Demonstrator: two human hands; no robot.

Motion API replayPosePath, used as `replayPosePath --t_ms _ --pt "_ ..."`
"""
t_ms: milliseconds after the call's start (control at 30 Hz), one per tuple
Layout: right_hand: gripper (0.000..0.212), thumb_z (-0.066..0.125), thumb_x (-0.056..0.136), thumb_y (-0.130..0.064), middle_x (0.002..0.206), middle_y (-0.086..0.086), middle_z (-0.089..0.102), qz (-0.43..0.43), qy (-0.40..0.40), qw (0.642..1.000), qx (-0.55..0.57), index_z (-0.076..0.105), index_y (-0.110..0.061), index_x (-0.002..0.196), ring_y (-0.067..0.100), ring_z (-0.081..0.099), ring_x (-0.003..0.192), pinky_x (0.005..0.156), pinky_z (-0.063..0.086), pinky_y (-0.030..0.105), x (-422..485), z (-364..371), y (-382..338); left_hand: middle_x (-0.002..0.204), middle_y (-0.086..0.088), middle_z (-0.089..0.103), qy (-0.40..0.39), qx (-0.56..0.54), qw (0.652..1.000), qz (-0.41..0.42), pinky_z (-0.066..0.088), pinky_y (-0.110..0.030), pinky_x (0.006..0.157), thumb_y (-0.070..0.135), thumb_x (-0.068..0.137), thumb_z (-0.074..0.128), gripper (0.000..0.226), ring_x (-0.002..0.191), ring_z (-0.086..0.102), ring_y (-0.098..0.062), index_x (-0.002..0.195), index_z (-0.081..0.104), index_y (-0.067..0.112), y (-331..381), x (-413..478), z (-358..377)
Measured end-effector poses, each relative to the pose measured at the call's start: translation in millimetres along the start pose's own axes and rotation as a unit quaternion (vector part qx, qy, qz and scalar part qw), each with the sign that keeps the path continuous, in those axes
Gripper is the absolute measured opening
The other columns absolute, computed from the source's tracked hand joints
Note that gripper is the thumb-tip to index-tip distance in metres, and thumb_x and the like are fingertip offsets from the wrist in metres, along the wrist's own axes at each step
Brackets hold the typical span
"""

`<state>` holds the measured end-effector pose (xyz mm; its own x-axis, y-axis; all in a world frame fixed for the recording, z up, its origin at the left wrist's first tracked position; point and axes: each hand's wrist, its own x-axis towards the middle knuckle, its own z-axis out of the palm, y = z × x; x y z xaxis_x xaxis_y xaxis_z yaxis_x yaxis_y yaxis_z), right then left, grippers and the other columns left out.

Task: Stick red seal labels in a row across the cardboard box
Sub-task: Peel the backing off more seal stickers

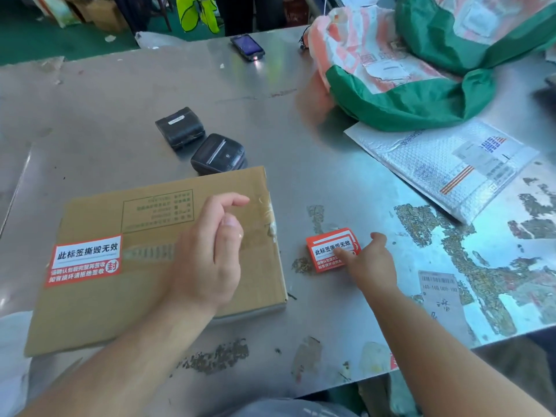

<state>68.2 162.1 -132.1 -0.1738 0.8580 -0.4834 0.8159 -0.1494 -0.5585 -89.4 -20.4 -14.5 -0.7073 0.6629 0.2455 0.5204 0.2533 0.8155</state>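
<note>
A flat brown cardboard box (228,266) lies on the metal table in front of me. One red and white seal label (85,260) is stuck at the box's left end. My left hand (207,254) hovers over the right half of the box, fingers loosely curled, holding nothing. To the right of the box sits a small stack of red seal labels (329,246) on the table. My right hand (371,264) rests on that stack, fingers touching its top label near the lower right corner.
Two black portable label printers (180,126) (218,155) stand behind the box. A phone (247,47) lies at the far edge. A white bubble mailer (445,164) and a green and orange sack (421,70) fill the right side. The steel table (90,121) shows torn sticker residue.
</note>
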Motion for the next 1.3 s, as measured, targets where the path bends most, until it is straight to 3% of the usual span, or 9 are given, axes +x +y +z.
replayPosePath --t_ms 233,333,467,700,800,933,1033,1133,1300 --pt "0.082 0.081 0.08 -0.032 0.125 0.025 0.062 -0.006 0.041 0.999 0.017 0.033 -0.007 0.143 0.039 0.061 0.114 0.088 0.046 0.041 -1.1 2.7 -1.2 0.093 0.007 0.066 -0.032 0.006 0.999 -0.012 0.041 -0.022 0.065 0.011 0.092 0.039 0.042 0.071 0.054 -0.02 0.131 0.05 0.022 -5.3 3.2 2.6" --pt "0.073 0.081 0.081 -0.024 0.12 0.023 0.064 -0.012 0.053 0.998 0.035 0.039 -0.01 0.139 0.037 0.063 0.107 0.085 0.046 0.04 -2.3 -0.3 -1.1 0.1 0.009 0.064 -0.034 -0.004 0.999 -0.014 0.041 -0.017 0.077 0.013 0.092 0.04 0.04 0.078 0.056 -0.012 0.13 0.05 0.021 -6.3 3.1 2.5" --pt "0.056 0.078 0.084 -0.022 0.106 0.018 0.067 -0.019 0.063 0.997 0.048 0.045 -0.013 0.128 0.03 0.059 0.09 0.076 0.043 0.036 -4.4 -2.0 -0.9 0.1 0.008 0.064 -0.03 -0.002 0.999 -0.014 0.04 -0.017 0.075 0.015 0.093 0.04 0.037 0.076 0.055 -0.008 0.128 0.052 0.02 -6.5 3.3 2.5" --pt "0.042 0.068 0.092 -0.026 0.109 0.011 0.073 -0.04 0.057 0.994 0.08 0.059 -0.009 0.13 0.025 0.065 0.099 0.08 0.039 0.025 -13.3 -9.1 -17.0 0.098 0.01 0.064 -0.04 -0.032 0.998 -0.034 0.045 -0.034 0.059 0.008 0.084 0.04 0.037 0.063 0.054 -0.023 0.111 0.055 0.029 -3.7 2.9 0.0" --pt "0.029 0.067 0.093 -0.025 0.089 0.003 0.073 -0.06 0.04 0.987 0.146 0.068 -0.009 0.117 0.023 0.071 0.082 0.072 0.051 0.031 -21.3 -8.2 -30.4 0.1 0.018 0.065 -0.046 -0.045 0.997 -0.052 0.042 -0.023 0.059 0.007 0.079 0.039 0.039 0.075 0.062 -0.012 0.1 0.057 0.034 -0.9 3.0 -0.7" --pt "0.016 0.065 0.093 -0.024 0.081 0.0 0.071 -0.084 0.028 0.965 0.245 0.068 -0.012 0.103 0.019 0.072 0.071 0.072 0.058 0.039 -37.6 -9.7 -55.2 0.102 0.021 0.065 -0.045 -0.081 0.994 -0.066 0.044 -0.026 0.063 0.002 0.091 0.047 0.036 0.075 0.063 -0.005 0.098 0.059 0.035 -0.6 2.0 -4.2" --pt "0.005 0.061 0.096 -0.02 0.08 0.0 0.071 -0.11 0.017 0.941 0.319 0.063 -0.015 0.096 0.009 0.067 0.058 0.07 0.058 0.034 -54.4 -18.8 -73.3 0.105 0.02 0.066 -0.015 -0.131 0.99 -0.047 0.046 -0.022 0.066 0.016 0.093 0.056 0.024 0.07 0.053 -0.024 0.104 0.057 0.038 -2.5 6.2 -8.8" --pt "0.007 0.06 0.097 -0.018 0.075 0.0 0.07 -0.12 -0.007 0.914 0.387 0.063 -0.012 0.098 0.008 0.064 0.054 0.071 0.059 0.033 -67.6 -28.5 -86.9 0.09 0.024 0.061 0.03 -0.161 0.983 -0.086 0.041 -0.014 0.067 0.043 0.088 0.057 0.014 0.066 0.047 -0.004 0.101 0.06 0.039 -0.5 11.6 -16.1" --pt "0.008 0.054 0.099 -0.004 0.077 0.008 0.07 -0.15 -0.186 0.835 0.495 0.063 -0.003 0.1 0.013 0.055 0.055 0.06 0.052 0.025 -97.6 -33.6 -112.5 0.077 0.015 0.059 0.005 -0.178 0.965 -0.192 0.038 -0.027 0.059 0.067 0.086 0.039 0.045 0.058 0.046 -0.003 0.094 0.069 0.034 7.3 21.2 -37.1"
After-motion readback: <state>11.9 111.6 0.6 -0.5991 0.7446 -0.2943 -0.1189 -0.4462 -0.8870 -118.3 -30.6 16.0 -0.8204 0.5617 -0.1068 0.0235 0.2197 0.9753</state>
